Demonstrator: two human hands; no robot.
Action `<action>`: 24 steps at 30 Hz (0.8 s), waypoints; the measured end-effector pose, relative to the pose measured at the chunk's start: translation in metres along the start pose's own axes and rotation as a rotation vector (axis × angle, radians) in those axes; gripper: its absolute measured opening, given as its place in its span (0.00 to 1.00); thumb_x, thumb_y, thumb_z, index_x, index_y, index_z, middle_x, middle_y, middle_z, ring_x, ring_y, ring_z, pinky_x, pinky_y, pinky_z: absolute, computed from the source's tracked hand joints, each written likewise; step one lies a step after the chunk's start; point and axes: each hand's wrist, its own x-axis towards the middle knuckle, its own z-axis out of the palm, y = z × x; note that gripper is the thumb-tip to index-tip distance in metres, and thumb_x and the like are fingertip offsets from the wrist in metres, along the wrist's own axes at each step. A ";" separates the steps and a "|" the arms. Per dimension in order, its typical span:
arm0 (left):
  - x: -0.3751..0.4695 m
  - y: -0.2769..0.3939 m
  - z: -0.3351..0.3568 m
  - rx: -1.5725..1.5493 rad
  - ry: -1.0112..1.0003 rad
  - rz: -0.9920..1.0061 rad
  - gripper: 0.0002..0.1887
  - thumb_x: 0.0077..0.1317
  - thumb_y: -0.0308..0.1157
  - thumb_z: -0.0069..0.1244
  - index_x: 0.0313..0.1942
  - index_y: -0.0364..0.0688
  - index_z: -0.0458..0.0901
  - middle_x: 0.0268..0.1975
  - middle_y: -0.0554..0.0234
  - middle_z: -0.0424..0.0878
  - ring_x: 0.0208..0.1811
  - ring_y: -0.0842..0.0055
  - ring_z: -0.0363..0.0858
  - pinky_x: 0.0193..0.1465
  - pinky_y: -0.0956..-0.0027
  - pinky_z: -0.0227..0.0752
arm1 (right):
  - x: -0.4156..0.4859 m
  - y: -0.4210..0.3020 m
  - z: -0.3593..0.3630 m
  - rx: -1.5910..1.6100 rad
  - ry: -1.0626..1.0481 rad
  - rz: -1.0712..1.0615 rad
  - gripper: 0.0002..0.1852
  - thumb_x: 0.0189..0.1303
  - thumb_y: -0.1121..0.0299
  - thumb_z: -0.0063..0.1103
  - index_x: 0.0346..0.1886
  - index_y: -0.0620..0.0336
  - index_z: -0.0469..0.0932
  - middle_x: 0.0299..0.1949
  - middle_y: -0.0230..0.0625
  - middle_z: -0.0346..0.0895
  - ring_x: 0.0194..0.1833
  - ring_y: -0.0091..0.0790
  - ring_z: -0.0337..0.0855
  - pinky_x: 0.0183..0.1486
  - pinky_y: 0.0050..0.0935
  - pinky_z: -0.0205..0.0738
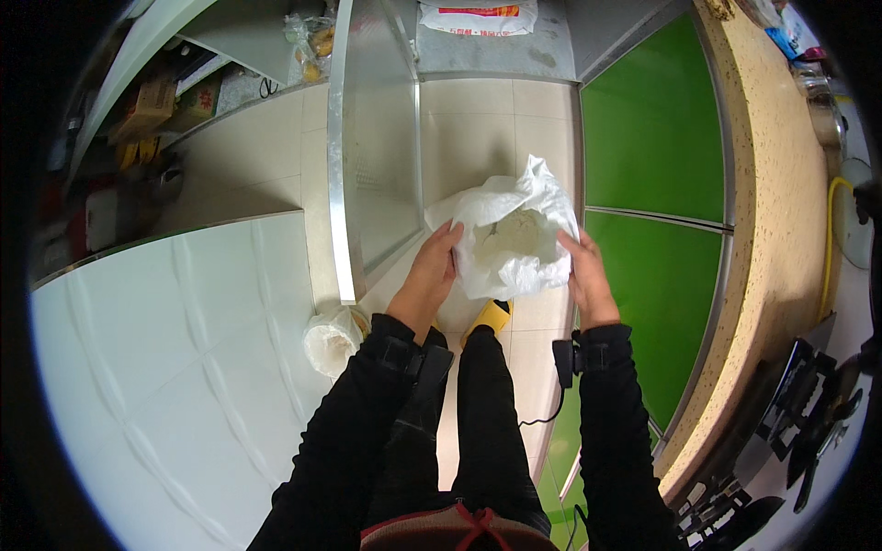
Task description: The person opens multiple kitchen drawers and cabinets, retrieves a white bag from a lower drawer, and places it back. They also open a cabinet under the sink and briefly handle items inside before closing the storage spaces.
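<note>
Between my two hands I hold a white woven plastic sack above the tiled floor. Its crumpled mouth faces up towards me, and a pale, powdery-looking content shows inside. My left hand grips the sack's left edge, thumb on top. On the opposite edge, my right hand holds it in the same way. Parts of the fingers of both hands are hidden behind the plastic.
An open cabinet door stands to the left, with a lined waste bin near its lower end. Green cabinet doors and a speckled countertop run along the right. Another printed sack lies in the open compartment ahead.
</note>
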 end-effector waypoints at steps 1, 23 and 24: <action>0.004 0.002 0.006 -0.001 -0.015 0.065 0.22 0.65 0.36 0.43 0.57 0.36 0.62 0.53 0.60 0.71 0.54 0.74 0.69 0.57 0.71 0.62 | 0.007 -0.002 0.003 0.025 -0.080 -0.071 0.17 0.58 0.72 0.53 0.51 0.65 0.70 0.43 0.36 0.76 0.44 0.28 0.76 0.48 0.25 0.69; 0.011 -0.082 -0.038 0.253 0.190 -0.540 0.18 0.59 0.32 0.49 0.49 0.39 0.69 0.40 0.59 0.77 0.40 0.71 0.76 0.44 0.68 0.71 | -0.031 0.089 0.036 -0.822 -0.505 0.015 0.15 0.55 0.65 0.57 0.43 0.61 0.76 0.31 0.42 0.77 0.29 0.33 0.77 0.37 0.27 0.70; 0.014 -0.088 -0.043 0.309 0.201 -0.487 0.20 0.56 0.29 0.48 0.50 0.39 0.68 0.42 0.58 0.76 0.42 0.69 0.75 0.45 0.68 0.71 | -0.025 0.082 0.031 -0.913 -0.603 0.082 0.15 0.54 0.65 0.58 0.43 0.62 0.76 0.31 0.43 0.77 0.29 0.35 0.77 0.37 0.28 0.71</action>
